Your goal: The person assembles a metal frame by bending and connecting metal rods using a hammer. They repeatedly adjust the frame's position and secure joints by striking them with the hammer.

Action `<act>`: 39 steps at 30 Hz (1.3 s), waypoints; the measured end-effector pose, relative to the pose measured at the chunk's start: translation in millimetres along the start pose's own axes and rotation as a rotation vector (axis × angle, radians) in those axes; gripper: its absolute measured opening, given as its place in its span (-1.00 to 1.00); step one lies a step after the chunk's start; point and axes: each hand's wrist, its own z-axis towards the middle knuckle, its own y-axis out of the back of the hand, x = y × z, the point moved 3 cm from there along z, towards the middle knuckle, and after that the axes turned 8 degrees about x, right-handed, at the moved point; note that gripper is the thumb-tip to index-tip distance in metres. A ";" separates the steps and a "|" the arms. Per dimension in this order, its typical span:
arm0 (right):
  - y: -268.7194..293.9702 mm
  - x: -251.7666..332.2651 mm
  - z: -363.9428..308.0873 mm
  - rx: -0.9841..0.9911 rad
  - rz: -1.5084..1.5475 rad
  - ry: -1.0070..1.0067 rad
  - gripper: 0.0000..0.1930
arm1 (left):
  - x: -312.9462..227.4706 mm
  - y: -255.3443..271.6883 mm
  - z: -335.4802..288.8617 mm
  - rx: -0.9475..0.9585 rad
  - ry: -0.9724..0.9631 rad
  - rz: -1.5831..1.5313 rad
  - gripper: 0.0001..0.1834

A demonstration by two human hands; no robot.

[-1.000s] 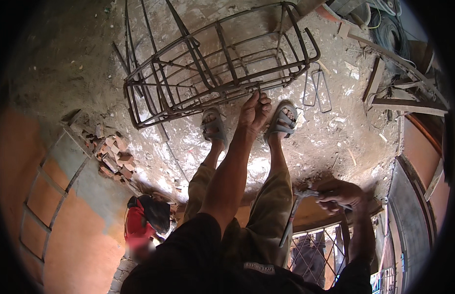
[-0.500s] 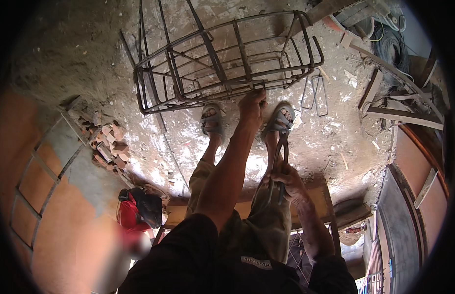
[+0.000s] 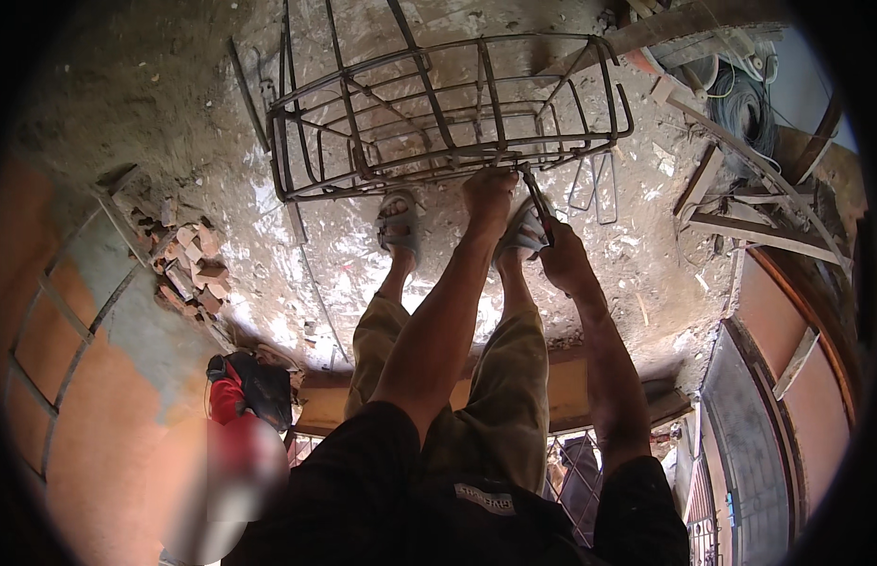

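the steel bar cage (image 3: 438, 113) lies on its side on the rough concrete floor (image 3: 174, 113), directly ahead of the person's sandalled feet (image 3: 400, 222). it is built of long straight bars tied inside bent rectangular hoops.

the left hand (image 3: 488, 193) is closed around the near lower bar of the cage. the right hand (image 3: 563, 259) is closed around the handles of a slim plier-like tool (image 3: 537, 198), whose tip meets the same bar just beside the left hand.

handling judgement: the cage is likely rigid and fairly heavy for its open shape, since it is all steel rod. the bars look rusty and rough, so slip is unlikely, but cut ends and tie wire may snag skin. the best hold is probably on a long bar close to a hoop crossing, where the frame is stiffest. lifting by a single hoop could twist it out of square.

two loose bent hoops (image 3: 594, 189) lie on the floor to the right of the cage. broken bricks (image 3: 198, 274) are piled well to the left.
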 end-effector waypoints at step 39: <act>-44.1 -59.5 -20.7 -0.184 -0.038 -0.338 -0.60 | 40.2 -57.2 -35.3 -0.276 0.140 0.583 -0.63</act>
